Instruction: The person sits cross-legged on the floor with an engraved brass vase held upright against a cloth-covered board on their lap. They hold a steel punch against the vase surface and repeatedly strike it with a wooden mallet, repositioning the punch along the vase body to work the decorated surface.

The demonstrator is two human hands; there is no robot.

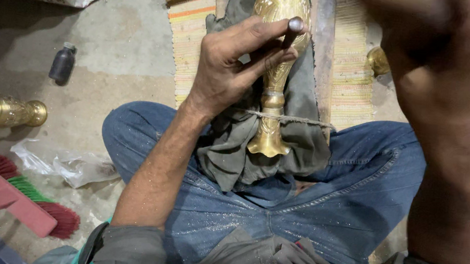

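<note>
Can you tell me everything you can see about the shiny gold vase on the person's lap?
The brass vase looks like golden metal, shiny, with fine patterns cut into its rounded body. It has a narrow neck with a ring and a flared, wavy end pointing toward the person. It lies lengthwise on a grey-green cloth, with a cord across its neck. The left hand presses a metal punch against its body.

The left hand (227, 68) holds a short dark metal punch (291, 33) with its tip against a shiny gold brass vase (275, 67). The vase lies on a grey cloth (303, 138) across the person's blue jeans (356, 189), tied down with a thin string (299, 120). The right hand is raised up high, out of view. Another gold brass vase (4, 111) lies on the grey floor (123, 41), near a red and green brush (22, 197) and a small black bottle (62, 64).
</note>
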